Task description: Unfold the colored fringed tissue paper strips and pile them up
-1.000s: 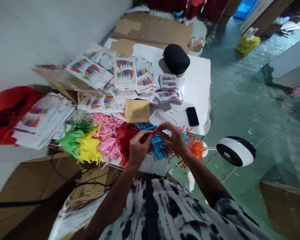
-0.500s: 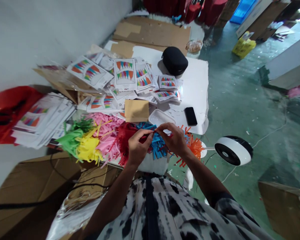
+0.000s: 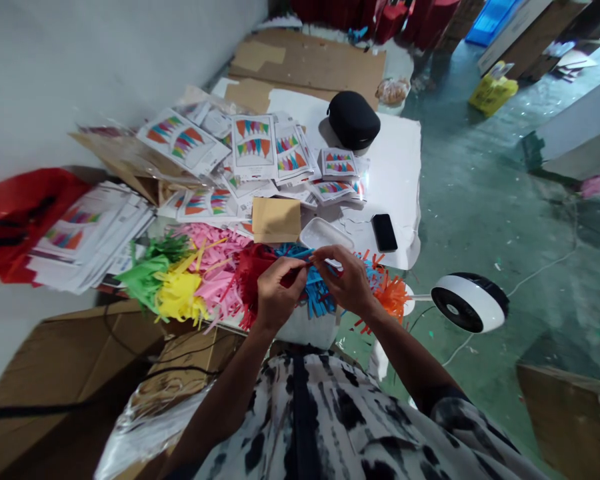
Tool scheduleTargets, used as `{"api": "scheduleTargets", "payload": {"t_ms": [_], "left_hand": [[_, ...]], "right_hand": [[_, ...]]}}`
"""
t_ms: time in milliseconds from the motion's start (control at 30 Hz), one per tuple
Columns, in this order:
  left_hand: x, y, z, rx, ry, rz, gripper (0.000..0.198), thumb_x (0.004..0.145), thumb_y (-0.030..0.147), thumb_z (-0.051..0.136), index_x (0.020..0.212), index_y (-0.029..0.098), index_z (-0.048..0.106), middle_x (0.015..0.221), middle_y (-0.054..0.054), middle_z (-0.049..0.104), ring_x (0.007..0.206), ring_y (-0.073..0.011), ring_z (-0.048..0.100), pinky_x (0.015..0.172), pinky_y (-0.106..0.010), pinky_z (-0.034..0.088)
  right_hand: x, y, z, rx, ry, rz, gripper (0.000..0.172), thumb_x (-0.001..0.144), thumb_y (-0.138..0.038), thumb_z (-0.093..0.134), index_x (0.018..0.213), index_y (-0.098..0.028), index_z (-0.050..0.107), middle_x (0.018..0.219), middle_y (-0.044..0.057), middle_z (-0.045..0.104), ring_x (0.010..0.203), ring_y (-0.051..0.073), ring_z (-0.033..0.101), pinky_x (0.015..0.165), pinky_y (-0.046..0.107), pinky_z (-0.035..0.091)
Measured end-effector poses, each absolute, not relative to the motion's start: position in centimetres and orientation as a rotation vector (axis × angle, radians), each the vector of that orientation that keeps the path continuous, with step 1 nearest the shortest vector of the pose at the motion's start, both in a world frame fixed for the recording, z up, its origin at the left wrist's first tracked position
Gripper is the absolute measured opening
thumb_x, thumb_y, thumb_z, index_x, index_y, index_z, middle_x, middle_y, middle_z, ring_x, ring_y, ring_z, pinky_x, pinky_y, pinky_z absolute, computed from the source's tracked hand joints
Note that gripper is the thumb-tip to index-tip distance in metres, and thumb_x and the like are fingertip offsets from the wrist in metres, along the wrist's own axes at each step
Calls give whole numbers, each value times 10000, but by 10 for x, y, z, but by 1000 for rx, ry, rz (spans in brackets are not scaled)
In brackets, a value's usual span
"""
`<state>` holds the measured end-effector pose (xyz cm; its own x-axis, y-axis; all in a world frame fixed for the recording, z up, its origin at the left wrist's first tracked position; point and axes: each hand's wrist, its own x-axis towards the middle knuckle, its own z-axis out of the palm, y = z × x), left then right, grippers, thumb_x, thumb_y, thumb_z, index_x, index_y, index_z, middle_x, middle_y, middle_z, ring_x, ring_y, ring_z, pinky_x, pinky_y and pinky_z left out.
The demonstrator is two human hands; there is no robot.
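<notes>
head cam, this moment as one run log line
left hand: pinches thin blue strip | right hand: pinches same strip | below: blue paper fringe | beside: red paper fringe, white plastic tray

Green-painted concrete floor (image 3: 480, 200) spreads around the round white fan (image 3: 469, 302), with a white cable (image 3: 540, 273) trailing past it; a pale wall (image 3: 105, 60) stands well left of the fan.

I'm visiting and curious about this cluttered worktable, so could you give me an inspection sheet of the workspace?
Surface: white sheet on cardboard.
Job's things: red paper fringe, blue paper fringe, pink paper fringe.
Clutter: printed bunting cards, black case, phone.
Grips: left hand and right hand pinch a blue paper strip.
Cables: black cable, white cable on the floor.
Surroundings: green floor, round white fan.
</notes>
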<state>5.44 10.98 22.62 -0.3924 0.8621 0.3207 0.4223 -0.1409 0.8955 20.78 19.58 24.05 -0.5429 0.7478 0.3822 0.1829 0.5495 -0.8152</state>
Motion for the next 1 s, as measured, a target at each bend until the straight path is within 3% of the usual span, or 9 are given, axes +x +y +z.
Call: {"api": "scheduleTargets", "payload": {"t_ms": [200, 367, 533, 700, 800, 900, 1000], "left_hand": [[55, 109, 220, 1401, 1766, 1515, 92, 947, 269, 694, 949, 195, 748, 920, -35, 754, 858, -150, 712, 830, -267, 573], [55, 109, 217, 1362, 1807, 1551, 109, 949, 281, 688, 957, 192, 751, 927, -34, 761, 866, -154, 715, 839, -277, 574], [58, 109, 219, 1364, 1803, 1503, 99, 941, 276, 698, 929, 193, 749, 893, -26, 752, 832, -146, 707, 806, -260, 564], [60, 108, 218, 1313, 1765, 1479, 106, 930, 292, 711, 910, 194, 747, 878, -25, 745, 806, -147, 707, 768, -253, 564], [60, 108, 215, 1276, 1751, 1497, 111, 924, 297, 717, 891, 194, 742, 853, -20, 743, 778, -145, 705, 748, -250, 565], [60, 109, 213, 1277, 1768, 1518, 119, 930, 302, 709, 892, 193, 736, 851, -18, 741, 768, -144, 703, 735, -249, 565], [60, 111, 213, 1366, 1844, 1499, 116, 937, 301, 702, 911, 196, 743, 887, -28, 752, 831, -156, 710, 798, -268, 565]], "right_hand": [[208, 194, 238, -802, -2060, 904, 92, 1003, -253, 626, 952, -236, 701, 881, 27, 733, 845, 191, 676, 810, 333, 535], [206, 190, 235, -841, -1989, 1000, 146, 991, -286, 674, 1128, -254, 712, 1004, 31, 789, 947, 206, 733, 873, 342, 561], [205, 189, 237, -830, -2061, 807, 87, 996, -249, 640, 945, -248, 711, 906, 30, 770, 885, 208, 696, 857, 354, 556], [205, 189, 236, -824, -2066, 770, 99, 972, -208, 631, 897, -246, 683, 872, 24, 752, 858, 200, 681, 830, 344, 561], [208, 189, 233, -857, -2027, 887, 59, 960, -228, 658, 994, -247, 702, 926, 30, 770, 890, 202, 716, 841, 345, 578], [212, 189, 231, -868, -1984, 1082, 180, 973, -260, 673, 1152, -258, 699, 1030, 36, 792, 952, 204, 759, 891, 348, 590], [213, 190, 228, -869, -1990, 1135, 177, 981, -270, 674, 1154, -265, 715, 1062, 39, 798, 968, 207, 768, 896, 345, 590]]}}
